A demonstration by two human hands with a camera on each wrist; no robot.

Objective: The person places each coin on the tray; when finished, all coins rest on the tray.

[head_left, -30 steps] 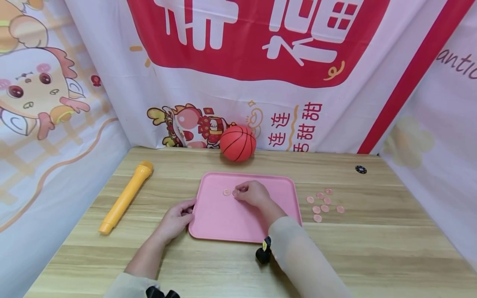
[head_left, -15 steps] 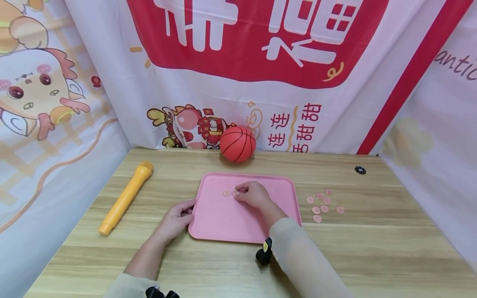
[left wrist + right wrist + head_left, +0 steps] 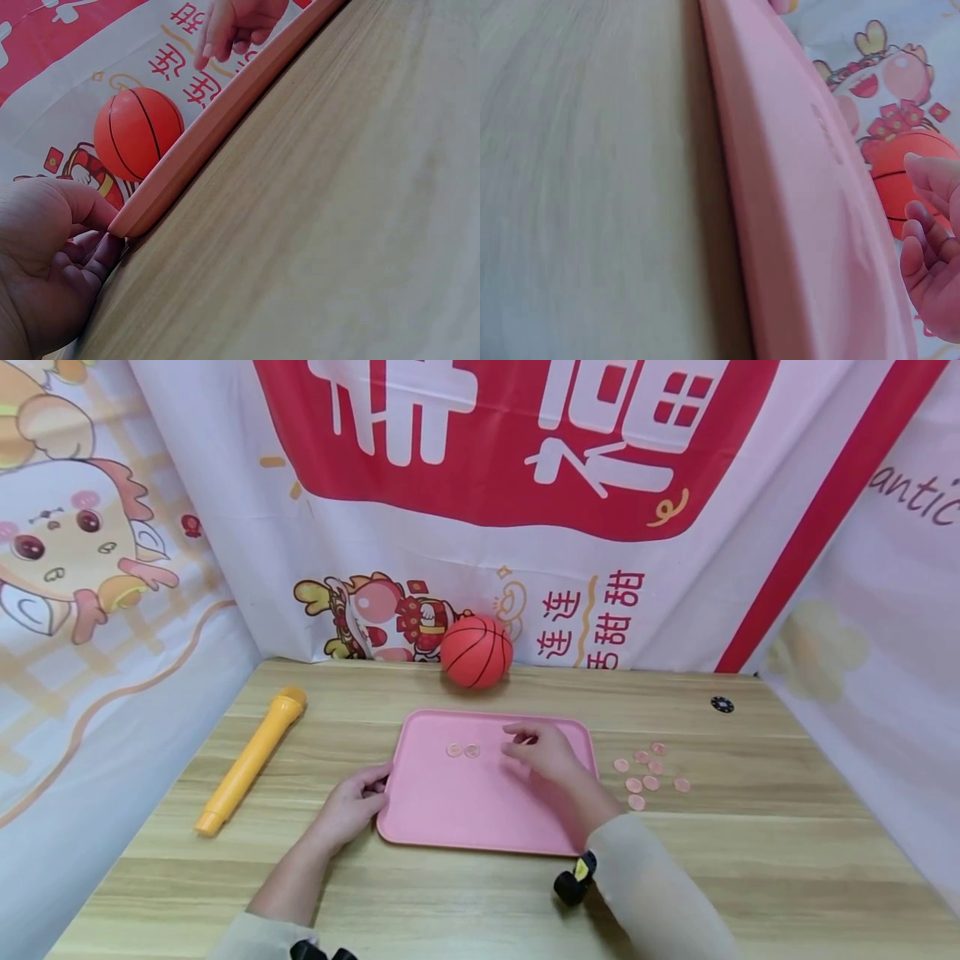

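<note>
A pink rectangular tray (image 3: pixel 480 814) lies on the wooden table. At its left edge my left hand (image 3: pixel 354 806) grips the rim; the left wrist view shows thumb and fingers (image 3: pixel 103 259) pinching the tray's corner. Two small, pale pink coin-like discs (image 3: pixel 472 750) sit side by side in the tray's upper middle. Just right of them, over the tray, is my right hand (image 3: pixel 546 750), its fingers apart and holding nothing. Several similar coin-like discs (image 3: pixel 651 783) lie loosely grouped on the table to the right of the tray.
An orange-red toy basketball (image 3: pixel 476 652) rests behind the tray against the printed cloth backdrop (image 3: pixel 420 527). A yellow toy microphone (image 3: pixel 251 760) lies at the left. One black-and-white chip (image 3: pixel 722 704) is at the far right of the table.
My right hand has let go of the second coin-like disc beside the first and drawn back to the right. My left hand has stayed on the tray's edge.
</note>
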